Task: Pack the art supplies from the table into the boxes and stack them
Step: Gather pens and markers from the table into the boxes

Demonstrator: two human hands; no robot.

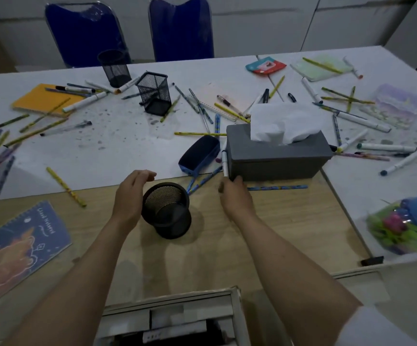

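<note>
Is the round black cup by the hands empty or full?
Empty. Looking down into the round black mesh cup, only its mesh wall and dark bottom show. No pens or pencils stick out.

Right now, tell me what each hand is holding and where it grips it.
The right hand pinches a white marker at its near end. The left hand holds nothing; its fingers arch over the round mesh cup.
</note>
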